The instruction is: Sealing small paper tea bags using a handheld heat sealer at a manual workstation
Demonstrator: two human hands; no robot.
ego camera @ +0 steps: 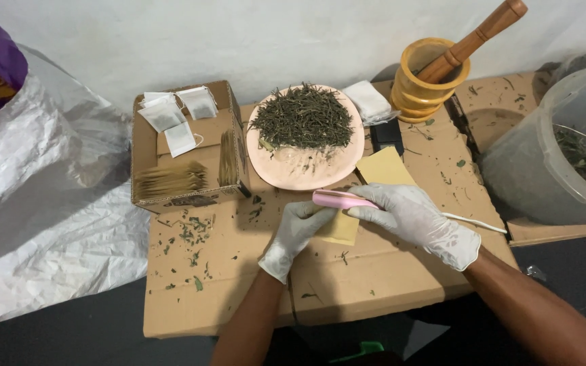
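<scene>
Box [188,152] left of plate [304,159]

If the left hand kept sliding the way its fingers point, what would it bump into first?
Probably the pink sealer tool just above the left hand, with the yellow pouch and pink plate beyond; depth is unclear.

Makeshift home tea-packing spot: cardboard worktop [374,271], dried leaves [303,116], mortar [428,85].
</scene>
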